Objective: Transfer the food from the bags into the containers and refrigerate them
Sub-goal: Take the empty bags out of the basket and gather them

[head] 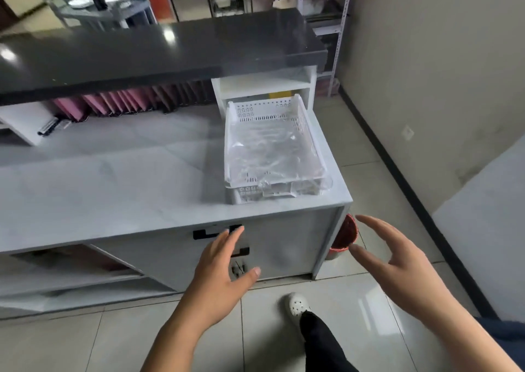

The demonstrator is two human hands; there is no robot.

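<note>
A white perforated plastic basket [315,144] stands at the right end of a pale marble-look counter [127,189]. Clear plastic bags [267,150] fill it, and their contents are too blurred to tell. My left hand [221,272] is open, fingers spread, in front of the white cabinet door below the counter edge. My right hand [397,260] is open too, held out to the right of the counter corner, over the floor. Both hands are empty and well below the basket.
A dark glossy raised top [170,50] runs behind the counter, with pink folders [113,103] under it. A red bin [345,236] sits on the tiled floor by the counter's right corner. My white shoe [297,305] is below. A metal shelf rack [326,7] stands at the back right.
</note>
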